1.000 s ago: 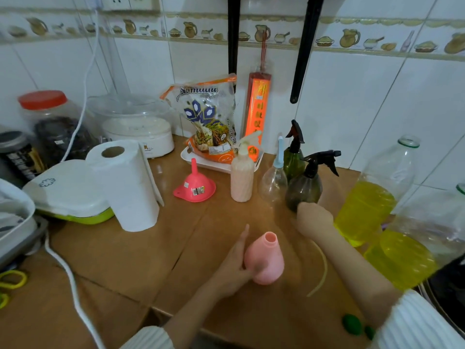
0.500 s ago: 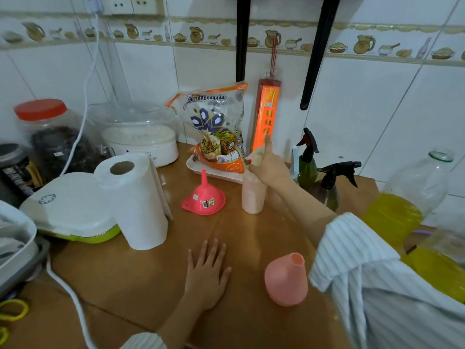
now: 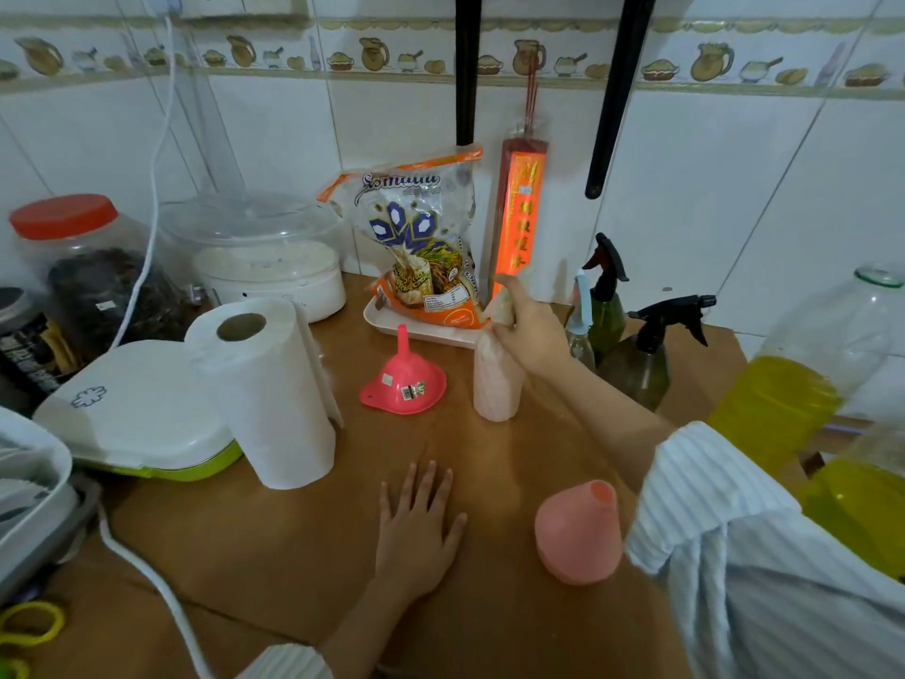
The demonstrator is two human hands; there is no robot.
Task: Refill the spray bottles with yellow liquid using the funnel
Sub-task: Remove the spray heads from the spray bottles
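My right hand (image 3: 526,330) grips the top of a pale pink spray bottle (image 3: 495,384) that stands upright at the middle back of the wooden counter (image 3: 294,556). A red funnel (image 3: 404,379) lies mouth-down just left of it. Flat on the counter, fingers spread, rests my left hand (image 3: 416,526). An open salmon-pink bottle without a sprayer (image 3: 578,531) stands near my right sleeve. Behind my right hand are a clear bottle with a blue sprayer (image 3: 580,330) and two dark green spray bottles (image 3: 636,365), (image 3: 605,306). Two big bottles of yellow liquid (image 3: 788,399), (image 3: 862,512) stand at the right.
A paper towel roll (image 3: 274,389) and a white-and-green appliance (image 3: 132,419) stand at the left, with a white cord (image 3: 147,575) trailing to the front. A rice bag (image 3: 421,247) on a tray (image 3: 392,321), a steamer (image 3: 264,267) and a red-lidded jar (image 3: 83,267) line the wall.
My right hand left the dark green bottle and reached to the pale pink bottle's top. My left hand let go of the salmon-pink bottle and lay flat on the counter. The view shifted.
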